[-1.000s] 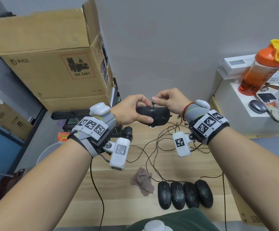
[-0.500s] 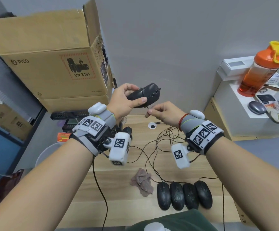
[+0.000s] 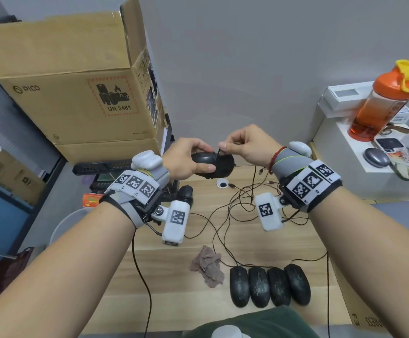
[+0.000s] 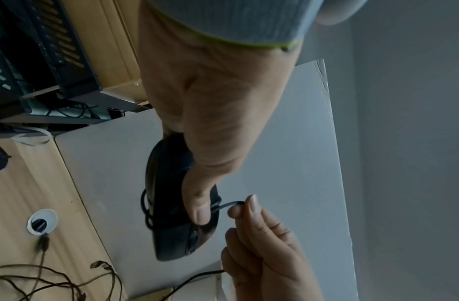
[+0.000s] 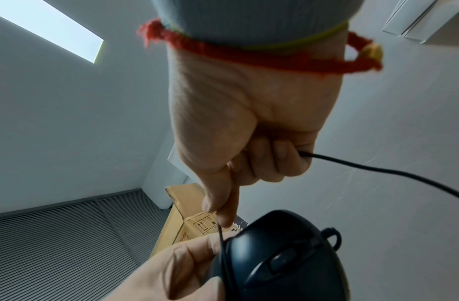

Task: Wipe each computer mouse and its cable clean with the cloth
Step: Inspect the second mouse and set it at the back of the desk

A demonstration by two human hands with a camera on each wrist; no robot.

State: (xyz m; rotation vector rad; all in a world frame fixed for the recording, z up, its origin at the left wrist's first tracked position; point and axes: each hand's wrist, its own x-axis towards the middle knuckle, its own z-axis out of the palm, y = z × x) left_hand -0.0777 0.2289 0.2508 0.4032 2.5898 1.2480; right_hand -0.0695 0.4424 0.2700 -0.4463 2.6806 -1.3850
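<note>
Now mouse (image 3: 212, 164) btwn both hands, R pinching cable (image 5: 377, 169).

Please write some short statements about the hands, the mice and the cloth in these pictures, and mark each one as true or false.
1. The left hand grips a black computer mouse held up above the wooden table. True.
2. The right hand holds the brownish crumpled cloth. False: the cloth lies on the table; the right hand pinches the mouse's thin black cable.
3. Four black mice lie side by side on the table. True.
4. The cable is wound around the held mouse. True, loops cross its body.
5. The orange bottle stands next to the four mice. False: the orange bottle stands on the white side unit, at the right.
</note>
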